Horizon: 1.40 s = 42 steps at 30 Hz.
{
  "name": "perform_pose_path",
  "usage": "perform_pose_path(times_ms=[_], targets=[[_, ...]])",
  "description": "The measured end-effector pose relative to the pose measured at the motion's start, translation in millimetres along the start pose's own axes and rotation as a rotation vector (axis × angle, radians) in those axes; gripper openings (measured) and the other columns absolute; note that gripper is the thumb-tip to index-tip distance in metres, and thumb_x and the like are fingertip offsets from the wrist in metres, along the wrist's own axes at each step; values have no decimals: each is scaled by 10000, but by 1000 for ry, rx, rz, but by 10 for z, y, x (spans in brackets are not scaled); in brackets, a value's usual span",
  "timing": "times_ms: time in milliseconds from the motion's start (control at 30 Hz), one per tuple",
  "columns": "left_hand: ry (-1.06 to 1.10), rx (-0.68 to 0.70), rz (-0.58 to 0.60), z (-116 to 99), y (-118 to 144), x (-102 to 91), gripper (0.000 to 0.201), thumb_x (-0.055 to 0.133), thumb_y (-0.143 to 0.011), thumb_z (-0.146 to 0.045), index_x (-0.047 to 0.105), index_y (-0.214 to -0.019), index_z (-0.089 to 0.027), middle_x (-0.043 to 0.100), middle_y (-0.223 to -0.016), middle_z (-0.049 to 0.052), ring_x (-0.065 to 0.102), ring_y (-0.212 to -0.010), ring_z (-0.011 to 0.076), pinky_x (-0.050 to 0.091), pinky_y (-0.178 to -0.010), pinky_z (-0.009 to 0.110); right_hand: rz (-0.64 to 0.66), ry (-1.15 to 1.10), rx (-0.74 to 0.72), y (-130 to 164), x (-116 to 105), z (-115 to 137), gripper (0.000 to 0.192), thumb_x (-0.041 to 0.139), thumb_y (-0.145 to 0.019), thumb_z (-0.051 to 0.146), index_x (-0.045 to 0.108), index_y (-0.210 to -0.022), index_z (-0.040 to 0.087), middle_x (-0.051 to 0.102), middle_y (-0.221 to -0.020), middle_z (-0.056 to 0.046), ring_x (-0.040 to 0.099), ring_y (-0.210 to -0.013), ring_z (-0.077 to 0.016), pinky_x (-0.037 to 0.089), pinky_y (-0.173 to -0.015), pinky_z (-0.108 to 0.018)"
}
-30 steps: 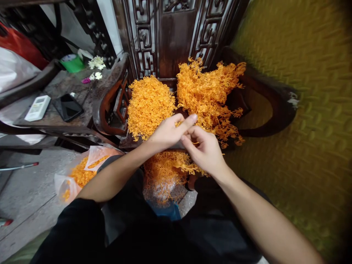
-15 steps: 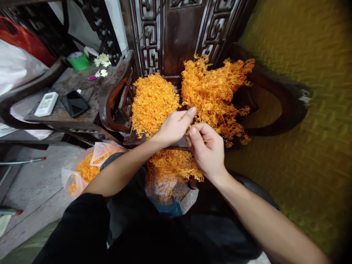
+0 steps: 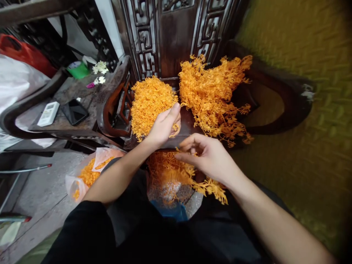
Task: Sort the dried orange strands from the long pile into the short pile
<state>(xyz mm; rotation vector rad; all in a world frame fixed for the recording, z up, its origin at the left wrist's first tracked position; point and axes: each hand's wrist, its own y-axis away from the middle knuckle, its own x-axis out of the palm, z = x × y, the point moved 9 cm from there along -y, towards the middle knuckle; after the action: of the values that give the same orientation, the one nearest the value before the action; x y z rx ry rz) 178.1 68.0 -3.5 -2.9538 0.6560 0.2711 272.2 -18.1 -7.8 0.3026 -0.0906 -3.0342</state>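
My left hand (image 3: 165, 125) is closed, with small orange flowers (image 3: 175, 129) showing among its curled fingers. It is over the right edge of a dense heap of loose orange flowers (image 3: 152, 104) on the wooden chair seat (image 3: 188, 123). Lower and to the right is my right hand (image 3: 210, 157), its thumb and fingers apart; a tiny orange bit is near the fingertips. Below that hand, an orange flower sprig (image 3: 211, 189) hangs over more orange stems (image 3: 167, 167). A large bunch of branched orange flower sprigs (image 3: 211, 95) lies at the seat's right.
Orange flowers also fill a pinkish plastic bag (image 3: 72, 185) on the floor. A side table (image 3: 64, 90) holds a white remote (image 3: 48, 113), a black phone (image 3: 74, 112), green tape (image 3: 78, 69) and white flowers (image 3: 99, 68). The chair's curved armrest (image 3: 297, 110) stands at right.
My hands have moved apart: the right one went down and its fingers opened, away from the left. A sprig now shows below the right hand. The left hand shifted slightly left.
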Motion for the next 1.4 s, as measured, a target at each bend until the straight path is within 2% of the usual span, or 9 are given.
perform_pose_path(times_ms=[200, 333, 567, 733, 833, 1067, 1200, 1300, 1400], targets=[[-157, 218, 29, -196, 172, 80, 574, 328, -997, -725, 431, -720, -233, 478, -649, -4, 488, -595, 131, 399, -566, 312, 97, -56, -53, -12, 10, 66, 530, 589, -973, 583, 621, -644, 169, 469, -491, 45, 363, -427, -67, 258, -434, -242], [-88, 237, 60, -250, 233, 131, 540, 408, -1001, -682, 446, -723, -221, 465, -630, -21, 438, -558, 111, 345, -524, 286, 95, -65, -174, 18, 29, 163, 482, 634, -983, 481, 567, -622, 168, 520, -525, 34, 417, -474, -70, 317, -489, -240], [354, -18, 85, -115, 76, 326, 600, 509, -928, -737, 382, -650, -220, 391, -520, -53, 373, -452, 74, 291, -437, 236, -10, -105, -363, 149, 36, 319, 394, 616, -1005, 323, 535, -643, 192, 488, -498, 49, 393, -453, -82, 310, -483, -253], [688, -306, -156, 261, -243, -243, 570, 546, -973, -627, 312, -651, -220, 217, -455, -112, 173, -355, 44, 121, -365, 199, 167, 42, -533, 380, 310, 526, 422, 583, -1001, 245, 497, -592, 190, 470, -507, 38, 397, -473, -79, 297, -513, -260], [806, -289, -178, 245, -302, -496, 565, 536, -972, -641, 340, -666, -208, 202, -468, -116, 170, -348, 38, 117, -362, 177, 244, 102, -447, 310, 360, 381, 387, 598, -995, 282, 561, -623, 182, 520, -535, 32, 437, -495, -83, 324, -535, -250], [775, -402, 121, 204, -135, -204, 591, 483, -941, -735, 423, -687, -204, 283, -496, -87, 244, -361, 52, 170, -376, 182, 314, 740, -67, 35, 396, -402, 426, 686, -920, 363, 536, -563, 187, 478, -503, 29, 363, -501, -104, 275, -546, -273], [716, -414, 182, 354, -250, -290, 565, 468, -938, -718, 426, -695, -210, 338, -539, -63, 279, -389, 64, 181, -391, 196, 425, 969, 48, 81, 466, -585, 277, 678, -921, 369, 710, -701, 206, 674, -655, -52, 591, -605, -171, 346, -608, -297], [482, -386, 136, 570, -441, -436, 406, 484, -972, -564, 466, -768, -213, 434, -623, -32, 340, -443, 81, 221, -429, 203, 493, 1110, 158, 112, 442, -683, 261, 670, -918, 405, 773, -813, 189, 759, -846, -146, 715, -765, -268, 388, -645, -332], [-143, -256, -100, 739, -687, -767, 215, 533, -983, -381, 557, -869, -200, 599, -807, 45, 550, -665, 147, 433, -594, 255, 505, 1162, 212, 114, 402, -750, 307, 637, -931, 441, 754, -847, 170, 753, -897, -181, 727, -804, -310, 400, -646, -354]])
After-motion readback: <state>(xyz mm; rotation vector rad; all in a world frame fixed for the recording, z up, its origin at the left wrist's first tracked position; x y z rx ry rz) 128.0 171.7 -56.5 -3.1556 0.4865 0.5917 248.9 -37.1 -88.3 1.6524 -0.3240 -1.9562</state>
